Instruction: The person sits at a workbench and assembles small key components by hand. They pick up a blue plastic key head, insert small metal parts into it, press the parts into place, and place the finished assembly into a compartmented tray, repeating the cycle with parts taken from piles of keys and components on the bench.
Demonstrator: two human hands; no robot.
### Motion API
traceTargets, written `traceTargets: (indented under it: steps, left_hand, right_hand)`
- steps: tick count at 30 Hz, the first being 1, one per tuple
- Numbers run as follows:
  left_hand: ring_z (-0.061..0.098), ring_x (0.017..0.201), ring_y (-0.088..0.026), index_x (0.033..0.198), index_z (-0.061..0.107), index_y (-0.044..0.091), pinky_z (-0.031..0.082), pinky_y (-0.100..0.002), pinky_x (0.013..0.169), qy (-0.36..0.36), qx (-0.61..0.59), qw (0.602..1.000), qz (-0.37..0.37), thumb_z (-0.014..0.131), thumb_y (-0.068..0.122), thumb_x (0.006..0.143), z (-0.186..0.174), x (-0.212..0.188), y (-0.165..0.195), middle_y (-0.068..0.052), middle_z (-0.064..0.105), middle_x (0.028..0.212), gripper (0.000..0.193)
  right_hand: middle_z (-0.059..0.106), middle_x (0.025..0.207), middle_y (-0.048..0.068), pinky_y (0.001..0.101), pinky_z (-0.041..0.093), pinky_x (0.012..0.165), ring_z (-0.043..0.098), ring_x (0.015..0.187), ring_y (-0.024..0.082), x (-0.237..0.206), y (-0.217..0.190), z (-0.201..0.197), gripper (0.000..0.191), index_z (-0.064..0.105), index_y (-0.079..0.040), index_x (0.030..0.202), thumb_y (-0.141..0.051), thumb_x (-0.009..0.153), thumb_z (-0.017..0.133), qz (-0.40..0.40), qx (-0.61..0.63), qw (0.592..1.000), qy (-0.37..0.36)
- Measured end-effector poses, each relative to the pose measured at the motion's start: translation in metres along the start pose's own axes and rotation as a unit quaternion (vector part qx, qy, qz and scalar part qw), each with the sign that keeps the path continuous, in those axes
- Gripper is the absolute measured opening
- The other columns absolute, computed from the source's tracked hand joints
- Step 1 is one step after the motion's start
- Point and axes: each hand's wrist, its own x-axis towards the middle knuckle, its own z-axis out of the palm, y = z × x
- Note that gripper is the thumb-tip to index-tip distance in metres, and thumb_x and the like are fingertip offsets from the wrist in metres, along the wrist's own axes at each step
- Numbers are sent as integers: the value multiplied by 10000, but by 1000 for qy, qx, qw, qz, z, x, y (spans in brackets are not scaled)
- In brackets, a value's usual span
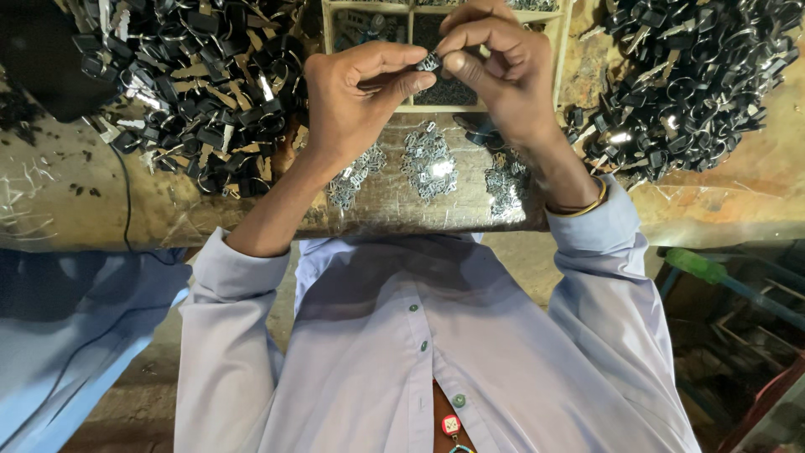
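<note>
At far left, a heap of black clips (197, 92) covers the workbench (67, 193). In the centre, the left hand (356, 101) and right hand (495, 71) meet above three small piles of metal pieces (428, 164), fingertips of both pinched together on one small metal part (429, 61), just near of a compartment tray (402, 107). At far right lies a second heap of clips (692, 80).

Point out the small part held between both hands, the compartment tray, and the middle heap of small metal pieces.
small part (429, 61), head view, its middle.
compartment tray (325, 33), head view, left rim.
middle heap of metal pieces (428, 161), head view, its centre.
</note>
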Motion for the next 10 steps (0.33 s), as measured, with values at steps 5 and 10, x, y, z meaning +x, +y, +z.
traceTargets:
  steps: [5,10]
  left_hand:
    - [796,1029,-214,1163,726,-47,686,-294,903,-16,-27,999,-24,803,-12,982,0,1,4,-156,786,1090,199]
    - [797,1041,-225,1177,714,-48,686,-290,905,-26,-38,999,-24,789,-18,996,-2,3,6,-159,784,1098,199]
  right_hand:
    - [607,1259,41,258,511,971,595,1113,115,-2,0,3,142,742,-11,1178,76,1069,714,18,-18,999,-24]
    - [596,1253,33,263,519,989,597,1121,116,-1,1,3,145,738,-19,1191,70,1080,715,-1,-25,999,-38]
